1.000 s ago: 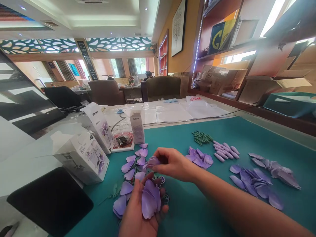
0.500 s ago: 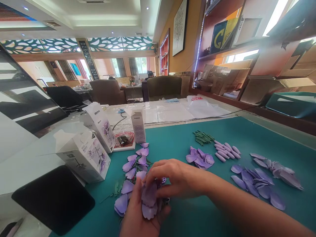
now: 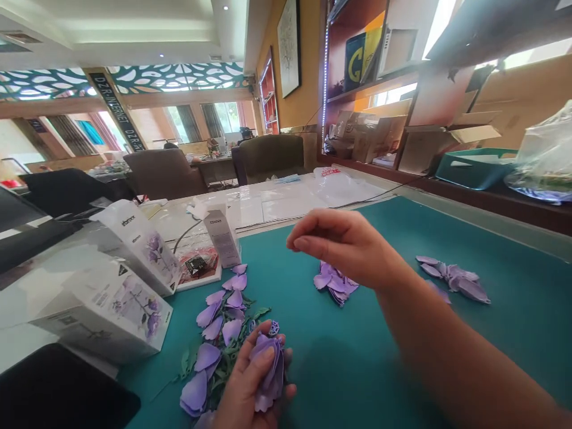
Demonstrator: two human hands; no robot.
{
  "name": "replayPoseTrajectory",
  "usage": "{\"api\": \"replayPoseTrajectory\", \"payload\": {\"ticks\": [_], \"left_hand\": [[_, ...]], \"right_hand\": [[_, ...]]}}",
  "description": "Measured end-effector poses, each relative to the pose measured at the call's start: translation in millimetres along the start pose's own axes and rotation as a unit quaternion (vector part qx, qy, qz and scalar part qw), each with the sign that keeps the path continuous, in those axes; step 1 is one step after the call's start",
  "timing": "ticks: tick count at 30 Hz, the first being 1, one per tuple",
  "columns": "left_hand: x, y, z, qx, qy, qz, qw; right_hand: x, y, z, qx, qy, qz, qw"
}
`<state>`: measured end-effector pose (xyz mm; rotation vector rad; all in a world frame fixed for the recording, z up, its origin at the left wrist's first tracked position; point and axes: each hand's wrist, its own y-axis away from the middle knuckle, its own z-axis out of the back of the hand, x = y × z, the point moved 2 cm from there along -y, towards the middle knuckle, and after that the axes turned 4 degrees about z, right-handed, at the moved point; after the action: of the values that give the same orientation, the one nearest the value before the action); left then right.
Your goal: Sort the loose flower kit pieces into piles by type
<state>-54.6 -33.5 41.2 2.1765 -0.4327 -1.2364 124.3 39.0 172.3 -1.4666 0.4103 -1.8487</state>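
My left hand (image 3: 259, 375) is closed around a bundle of purple plastic petals (image 3: 270, 372), thumb pressed on top. Beside it, on the left, lie purple petals (image 3: 208, 357) joined with green leaves and stems (image 3: 230, 354). A small purple openwork piece (image 3: 274, 327) shows just above the left fingertips. My right hand (image 3: 339, 241) is raised over the mat, fingers curled and tips together with the thumb; nothing shows between them. Below and partly behind it is a pile of loose purple petals (image 3: 335, 283). Further right are long petals (image 3: 460, 280); my right forearm covers part of that area.
On the left stand white flower-printed boxes (image 3: 143, 241) and a narrow box (image 3: 222, 238) by a white tray (image 3: 196, 283). A black flat object (image 3: 67, 387) lies front left. The green mat (image 3: 322, 369) covers the table; a teal bin (image 3: 473, 167) sits at right.
My right hand has left the petals in my left hand and risen up and right, now hiding the green stems and slim purple pieces. The view has turned right.
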Motion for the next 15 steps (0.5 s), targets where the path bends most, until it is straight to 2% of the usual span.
{"api": "replayPoseTrajectory", "payload": {"ticks": [3,6,9,10,15], "left_hand": [[6.2,-1.1,-11.2,0.020,-0.047,-0.001,0.999],[9.4,-3.1,-35.7,0.071,-0.104,-0.042,0.991],[8.0,-14.5,-69.8,0.120,-0.202,-0.137,0.962],[6.1,-20.7,-81.5,0.118,-0.248,-0.187,0.943],[-2.8,-56.7,-130.9,0.109,-0.301,-0.291,0.901]], "right_hand": [[10.0,0.9,13.8,-0.045,-0.038,0.027,0.998],[20.3,3.1,21.6,-0.067,-0.057,0.054,0.995],[28.4,6.3,26.2,-0.078,-0.063,0.068,0.993],[30.5,7.5,27.7,-0.079,-0.062,0.070,0.992],[37.5,13.2,38.9,-0.107,-0.039,0.066,0.991]]}}
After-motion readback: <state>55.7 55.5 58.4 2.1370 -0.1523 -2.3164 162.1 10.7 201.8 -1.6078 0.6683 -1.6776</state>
